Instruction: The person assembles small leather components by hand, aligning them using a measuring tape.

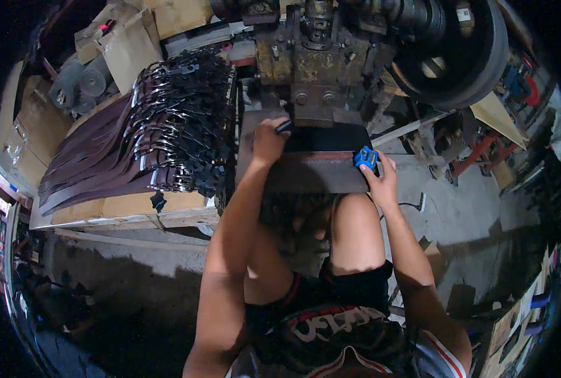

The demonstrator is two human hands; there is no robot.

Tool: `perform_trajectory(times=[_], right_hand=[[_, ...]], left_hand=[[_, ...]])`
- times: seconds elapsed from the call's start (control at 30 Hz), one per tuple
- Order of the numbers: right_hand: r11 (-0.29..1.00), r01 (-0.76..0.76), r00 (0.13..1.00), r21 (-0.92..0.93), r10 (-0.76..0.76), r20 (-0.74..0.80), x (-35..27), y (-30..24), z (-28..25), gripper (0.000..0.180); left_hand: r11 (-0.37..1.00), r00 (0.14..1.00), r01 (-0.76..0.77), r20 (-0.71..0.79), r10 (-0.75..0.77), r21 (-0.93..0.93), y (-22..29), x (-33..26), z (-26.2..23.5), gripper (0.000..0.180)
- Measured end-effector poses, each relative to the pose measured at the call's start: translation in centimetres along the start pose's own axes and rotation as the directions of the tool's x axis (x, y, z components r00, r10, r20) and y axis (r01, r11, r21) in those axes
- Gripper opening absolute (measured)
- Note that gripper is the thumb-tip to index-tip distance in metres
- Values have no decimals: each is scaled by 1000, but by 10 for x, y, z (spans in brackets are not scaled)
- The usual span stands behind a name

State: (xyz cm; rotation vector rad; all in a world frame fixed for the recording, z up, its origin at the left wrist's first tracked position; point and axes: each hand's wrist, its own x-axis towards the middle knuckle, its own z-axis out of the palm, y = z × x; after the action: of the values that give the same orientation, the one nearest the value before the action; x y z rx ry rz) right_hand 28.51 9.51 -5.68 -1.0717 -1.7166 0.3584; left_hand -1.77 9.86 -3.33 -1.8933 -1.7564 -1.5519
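Note:
My left hand [268,142] grips the end of a dark strap piece [285,126] on the bed of a rusty press machine [312,63]. A black pad [331,137] lies on the press bed beside it. At the bed's right front corner, my right hand [381,179] pinches a small blue object [366,157]. The steel bed plate [318,173] sits just above my knees.
A large stack of dark leather belts with metal buckles [160,126] lies on a cardboard-covered bench [129,208] to the left. Cardboard boxes [129,38] stand behind it. A big black flywheel [463,50] is at the upper right. Grey concrete floor [457,214] lies to the right.

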Motion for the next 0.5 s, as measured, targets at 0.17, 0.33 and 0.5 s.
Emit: perform_trajectory(times=[0.17,0.33,0.5], right_hand=[[1000,-17,1000,25,17,4,16,-8,-7,52],[997,-22,995,68,16,96,47,-25,-22,53],[984,-92,977,154,59,206,51,-31,-13,50]], left_hand=[[994,991,-93,90,98,-60,0,9,10,41],[991,999,-19,-44,13,-133,-10,10,4,38],[996,998,60,5,-60,-71,-20,9,-1,36]])
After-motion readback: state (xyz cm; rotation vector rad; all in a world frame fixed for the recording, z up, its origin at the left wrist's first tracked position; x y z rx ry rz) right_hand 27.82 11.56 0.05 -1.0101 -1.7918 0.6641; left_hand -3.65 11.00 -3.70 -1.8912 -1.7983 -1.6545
